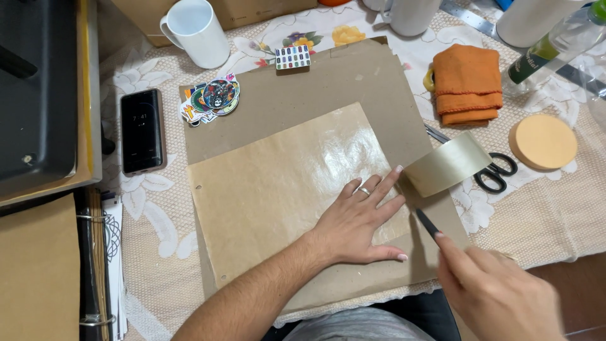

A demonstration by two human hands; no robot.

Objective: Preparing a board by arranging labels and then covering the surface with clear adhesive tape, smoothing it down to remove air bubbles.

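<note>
My left hand (pixel 360 218) lies flat, fingers spread, on a glossy tan sheet (pixel 278 183) that rests on a larger brown kraft paper (pixel 353 88). Its fingertips reach the sheet's right edge, beside a roll of wide clear packing tape (pixel 447 164) whose strip runs onto the sheet. My right hand (pixel 495 290) at the lower right grips a thin dark tool (pixel 427 222), its tip pointing up-left toward the tape strip near the left hand's fingers.
Black-handled scissors (pixel 495 170) lie right of the tape. A folded orange cloth (pixel 467 82), a round orange sponge (pixel 543 141), a bottle (pixel 555 44), white mugs (pixel 196 31), stickers (pixel 211 98), a phone (pixel 142 129) and a dark machine (pixel 38 88) surround the paper.
</note>
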